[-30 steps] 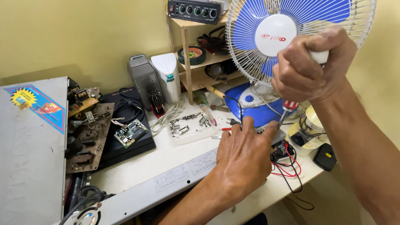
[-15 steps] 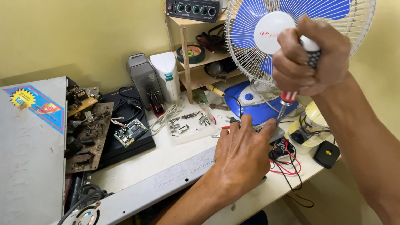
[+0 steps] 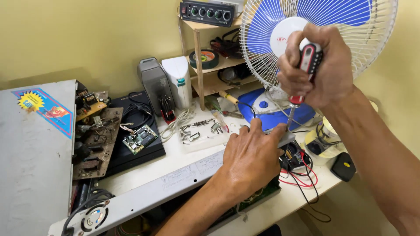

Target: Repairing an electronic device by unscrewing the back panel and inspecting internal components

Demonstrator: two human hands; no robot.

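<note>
My right hand (image 3: 321, 65) grips a red and black screwdriver (image 3: 306, 65) upright, its metal tip down on the right end of a long grey metal casing (image 3: 183, 181). My left hand (image 3: 251, 159) lies flat on that casing, fingers spread beside the tip. Under the casing's right end a circuit board with red and black wires (image 3: 302, 172) shows.
A blue and white desk fan (image 3: 315, 26) stands behind my right hand. Loose screws and small parts (image 3: 199, 129) lie on the white table. A grey metal cover (image 3: 33, 157) lies left, open boards (image 3: 94, 135) and a black box (image 3: 140, 148) beside it. A wooden shelf (image 3: 210, 65) stands at the back.
My right hand turned on the screwdriver, so the handle's red and black top now shows. The left hand stayed pressed on the casing.
</note>
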